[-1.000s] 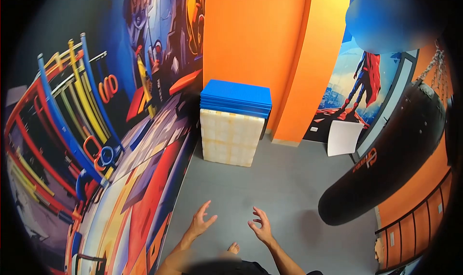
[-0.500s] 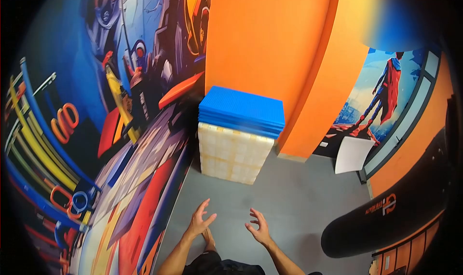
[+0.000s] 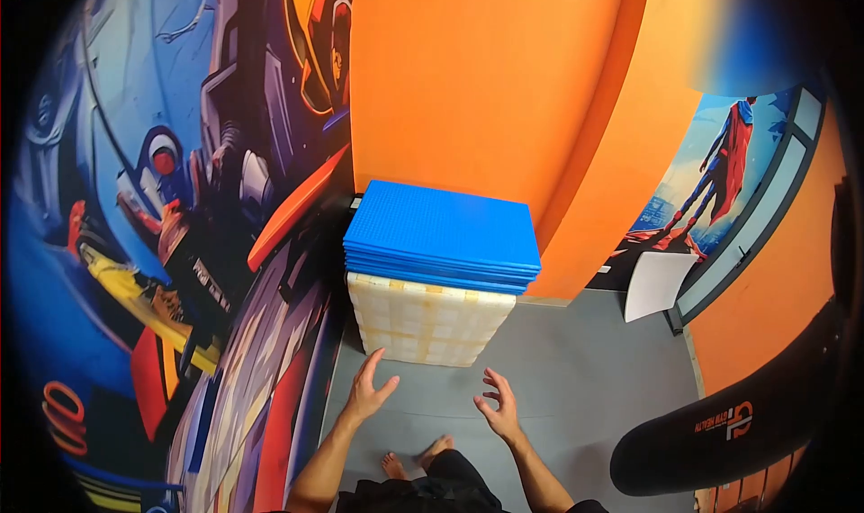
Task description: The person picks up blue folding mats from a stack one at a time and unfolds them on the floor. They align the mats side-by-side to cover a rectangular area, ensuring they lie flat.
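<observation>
Orange lettering (image 3: 712, 422), probably "GYM HEALTH", on punching bag (image 3: 697, 445)

Right of the blue mats (image 3: 441, 225), my feed cuts off the punching bag (image 3: 702, 441) and blurs a blue shape (image 3: 765, 40).

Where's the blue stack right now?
Head view, near centre: the blue stack sits on the whitish block, in front of the orange wall, beyond the left hand and right hand.
</observation>
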Demonstrator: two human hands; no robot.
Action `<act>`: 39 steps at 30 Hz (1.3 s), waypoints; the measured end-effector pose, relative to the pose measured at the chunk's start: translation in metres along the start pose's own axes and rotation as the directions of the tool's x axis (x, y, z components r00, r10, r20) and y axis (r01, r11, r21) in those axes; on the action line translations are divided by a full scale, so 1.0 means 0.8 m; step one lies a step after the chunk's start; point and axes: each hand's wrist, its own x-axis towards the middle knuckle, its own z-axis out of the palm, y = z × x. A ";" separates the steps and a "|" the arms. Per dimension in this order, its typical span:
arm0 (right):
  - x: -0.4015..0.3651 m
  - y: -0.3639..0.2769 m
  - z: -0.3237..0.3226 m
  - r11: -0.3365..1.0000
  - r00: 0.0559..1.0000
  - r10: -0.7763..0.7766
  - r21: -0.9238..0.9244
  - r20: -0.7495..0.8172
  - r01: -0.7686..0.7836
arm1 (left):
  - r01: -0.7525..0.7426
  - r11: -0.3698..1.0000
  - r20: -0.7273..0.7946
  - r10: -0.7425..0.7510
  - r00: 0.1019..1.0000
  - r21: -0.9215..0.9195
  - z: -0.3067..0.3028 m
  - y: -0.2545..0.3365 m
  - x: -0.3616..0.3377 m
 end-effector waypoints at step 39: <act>0.574 0.185 -0.121 0.583 0.968 0.043 -0.781 -0.246 -0.225 | 0.041 0.689 -0.077 0.022 0.997 0.724 0.013 -0.201 0.605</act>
